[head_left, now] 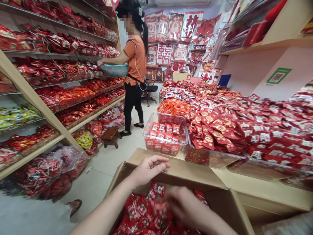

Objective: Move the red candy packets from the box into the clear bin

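Observation:
A cardboard box (139, 158) stands open below me, with many small red candy packets (138, 209) heaped inside. My left hand (149, 168) hovers over the box's far side, its fingers loosely curved and the thumb apart from them; nothing shows in it. Deeper in the box, my right hand (182, 202) is at the packets, smeared by motion, so its grip cannot be made out. Just beyond the box sits a clear plastic bin (184, 138), holding similar red packets (161, 130) set in neat rows.
Right of the bin, clear trays piled with red packets (207, 130) cover a counter (259, 186). At the left rise shelves of bagged sweets (73, 68). A person in an orange shirt (138, 55) holds a teal basin (114, 70). A wooden stool (110, 135) stands on the floor.

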A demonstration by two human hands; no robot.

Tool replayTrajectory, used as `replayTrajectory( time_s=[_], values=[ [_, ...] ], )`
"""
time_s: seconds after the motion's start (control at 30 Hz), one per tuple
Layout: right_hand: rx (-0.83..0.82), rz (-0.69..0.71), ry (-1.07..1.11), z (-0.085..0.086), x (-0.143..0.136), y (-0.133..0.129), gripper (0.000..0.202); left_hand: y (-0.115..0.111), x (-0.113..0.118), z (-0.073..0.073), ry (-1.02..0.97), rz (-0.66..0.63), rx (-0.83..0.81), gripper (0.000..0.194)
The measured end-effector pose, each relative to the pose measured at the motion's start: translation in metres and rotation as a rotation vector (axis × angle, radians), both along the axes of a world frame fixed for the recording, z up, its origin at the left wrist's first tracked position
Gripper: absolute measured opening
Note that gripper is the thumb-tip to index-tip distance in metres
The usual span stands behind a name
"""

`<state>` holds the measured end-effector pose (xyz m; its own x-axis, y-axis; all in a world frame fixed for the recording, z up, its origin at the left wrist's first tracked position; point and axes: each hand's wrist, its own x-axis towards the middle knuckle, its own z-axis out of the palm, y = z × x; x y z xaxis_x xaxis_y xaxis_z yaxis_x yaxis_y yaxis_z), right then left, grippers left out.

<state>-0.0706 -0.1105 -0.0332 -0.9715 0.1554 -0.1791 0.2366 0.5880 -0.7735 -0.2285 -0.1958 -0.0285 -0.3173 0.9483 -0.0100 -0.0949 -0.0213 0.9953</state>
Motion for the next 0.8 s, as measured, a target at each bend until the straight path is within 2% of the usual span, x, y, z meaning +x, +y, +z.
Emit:
replayTrajectory(
  time_s=[0.07, 0.13, 0.27, 0.4, 0.5, 0.57, 0.63, 0.7, 0.77, 0.8],
  values=[
    [-0.142, -0.163, 0.118, 0.012, 0.000, 0.018, 0.014, -0.003, 0.001, 0.009, -0.075, -0.150, -0.002, 0.046],
    [-0.333, -0.315, 0.226, 0.021, -0.001, 0.031, 0.019, -0.003, 0.005, 0.015, -0.077, -0.175, -0.020, 0.053],
    [-0.595, -0.429, 0.310, 0.018, -0.009, 0.036, 0.025, 0.006, 0.016, 0.014, -0.054, 0.074, -0.056, 0.041],
    [-0.648, -0.514, 0.368, 0.006, -0.014, 0.032, 0.025, 0.014, 0.024, 0.007, -0.107, 0.188, -0.002, 0.038],
    [-0.531, -0.523, 0.425, 0.005, -0.011, 0.032, 0.021, 0.017, 0.028, 0.007, -0.143, 0.228, 0.015, 0.039],
    [-0.293, -0.535, 0.553, 0.007, -0.006, 0.033, 0.013, 0.017, 0.030, 0.009, -0.182, 0.247, -0.007, 0.042],
    [0.041, -0.482, 0.750, 0.009, -0.001, 0.032, 0.002, 0.016, 0.031, 0.012, -0.267, 0.222, -0.074, 0.042],
    [0.315, -0.342, 0.899, 0.008, 0.004, 0.028, 0.017, 0.014, 0.033, 0.015, -0.380, 0.144, -0.112, 0.039],
    [0.413, -0.223, 0.921, 0.007, 0.007, 0.024, 0.025, 0.012, 0.033, 0.016, -0.425, 0.105, -0.073, 0.039],
    [0.403, -0.226, 0.898, 0.006, 0.008, 0.022, 0.024, 0.011, 0.034, 0.017, -0.408, 0.117, -0.037, 0.041]
  ],
)
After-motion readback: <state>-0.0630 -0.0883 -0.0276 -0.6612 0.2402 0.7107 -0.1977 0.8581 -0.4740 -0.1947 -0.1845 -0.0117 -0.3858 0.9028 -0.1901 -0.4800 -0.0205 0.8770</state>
